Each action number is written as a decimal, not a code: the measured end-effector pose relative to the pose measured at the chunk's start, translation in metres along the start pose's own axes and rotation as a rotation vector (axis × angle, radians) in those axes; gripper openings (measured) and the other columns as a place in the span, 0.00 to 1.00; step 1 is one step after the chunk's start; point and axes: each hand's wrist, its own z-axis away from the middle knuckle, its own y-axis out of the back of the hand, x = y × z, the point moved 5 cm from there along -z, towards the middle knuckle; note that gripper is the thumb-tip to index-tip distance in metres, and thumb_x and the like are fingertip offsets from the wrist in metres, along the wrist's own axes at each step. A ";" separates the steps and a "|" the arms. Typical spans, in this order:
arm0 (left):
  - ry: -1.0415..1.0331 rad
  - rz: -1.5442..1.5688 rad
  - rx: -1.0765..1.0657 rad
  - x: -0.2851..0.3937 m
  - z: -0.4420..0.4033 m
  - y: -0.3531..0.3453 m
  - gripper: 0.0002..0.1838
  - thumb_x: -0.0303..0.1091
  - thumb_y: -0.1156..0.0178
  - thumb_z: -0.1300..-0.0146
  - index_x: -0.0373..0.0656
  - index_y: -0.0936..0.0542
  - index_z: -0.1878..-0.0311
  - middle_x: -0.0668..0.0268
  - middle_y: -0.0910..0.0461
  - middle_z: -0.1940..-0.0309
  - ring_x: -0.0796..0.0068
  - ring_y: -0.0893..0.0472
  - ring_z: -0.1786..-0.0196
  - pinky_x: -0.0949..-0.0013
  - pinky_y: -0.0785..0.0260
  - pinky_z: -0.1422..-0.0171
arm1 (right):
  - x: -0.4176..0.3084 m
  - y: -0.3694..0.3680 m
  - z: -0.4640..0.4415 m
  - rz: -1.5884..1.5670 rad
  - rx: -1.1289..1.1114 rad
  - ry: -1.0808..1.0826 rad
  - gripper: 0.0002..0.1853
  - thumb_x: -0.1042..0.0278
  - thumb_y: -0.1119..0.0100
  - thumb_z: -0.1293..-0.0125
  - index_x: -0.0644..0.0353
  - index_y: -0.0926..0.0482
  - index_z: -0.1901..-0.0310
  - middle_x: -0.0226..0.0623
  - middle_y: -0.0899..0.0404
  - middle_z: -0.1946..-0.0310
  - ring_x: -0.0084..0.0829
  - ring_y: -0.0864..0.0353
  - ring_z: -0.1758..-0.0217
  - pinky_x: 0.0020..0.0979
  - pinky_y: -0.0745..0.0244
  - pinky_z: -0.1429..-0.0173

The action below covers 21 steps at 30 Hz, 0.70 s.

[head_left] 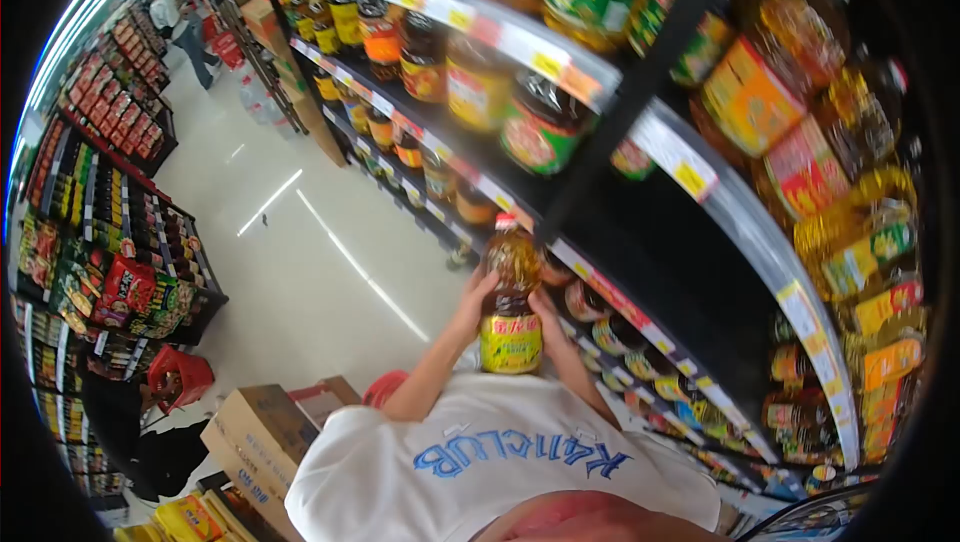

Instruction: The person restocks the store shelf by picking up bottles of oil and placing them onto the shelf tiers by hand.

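Observation:
An oil bottle with a red cap and a yellow-green label stands upright in front of the white shirt. My left hand is wrapped round its left side. On the bottle's right side, my right hand presses against it, its fingers partly hidden behind the bottle. Just right of the bottle runs a shelf edge with price tags. Jars and bottles of oil stand on the shelves above and below it.
Large oil bottles fill the shelves at the right. Cardboard boxes stand at the lower left, near a red basket. Across the aisle floor are more stocked shelves. A person is farther down the aisle.

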 end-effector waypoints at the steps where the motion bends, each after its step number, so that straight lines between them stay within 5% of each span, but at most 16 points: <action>1: -0.021 0.005 0.070 0.008 0.002 0.022 0.34 0.46 0.38 0.29 0.42 0.36 0.26 0.61 0.23 0.38 0.65 0.19 0.43 0.62 0.25 0.39 | -0.005 -0.025 -0.008 0.034 -0.014 -0.022 0.33 0.50 0.42 0.26 0.60 0.35 0.27 0.35 0.29 0.32 0.29 0.31 0.30 0.33 0.37 0.27; 3: -0.064 0.012 0.185 0.023 0.002 0.060 0.32 0.47 0.39 0.28 0.42 0.35 0.27 0.60 0.23 0.39 0.66 0.20 0.42 0.63 0.26 0.38 | 0.004 -0.050 -0.036 0.184 -0.082 -0.135 0.37 0.50 0.42 0.26 0.59 0.41 0.23 0.36 0.31 0.30 0.30 0.32 0.28 0.35 0.37 0.26; 10: -0.242 -0.065 0.513 0.101 0.009 0.138 0.26 0.48 0.43 0.26 0.40 0.29 0.34 0.63 0.21 0.44 0.72 0.21 0.44 0.66 0.28 0.39 | 0.038 -0.157 -0.123 0.102 -0.384 -0.308 0.32 0.52 0.42 0.25 0.62 0.37 0.27 0.38 0.28 0.33 0.30 0.29 0.31 0.33 0.35 0.28; 18: -0.398 -0.404 0.586 0.243 -0.044 0.203 0.36 0.34 0.26 0.42 0.33 0.34 0.35 0.52 0.22 0.43 0.63 0.20 0.41 0.59 0.25 0.37 | 0.029 -0.282 -0.253 0.370 -0.566 -0.114 0.43 0.62 0.23 0.42 0.64 0.38 0.29 0.41 0.27 0.36 0.32 0.27 0.33 0.35 0.31 0.29; 21: -0.556 -0.478 0.522 0.321 -0.083 0.219 0.43 0.33 0.21 0.48 0.33 0.35 0.33 0.53 0.23 0.42 0.62 0.20 0.40 0.58 0.26 0.35 | -0.004 -0.341 -0.308 0.473 -0.584 0.090 0.46 0.58 0.21 0.45 0.65 0.38 0.30 0.43 0.26 0.37 0.34 0.25 0.34 0.36 0.30 0.30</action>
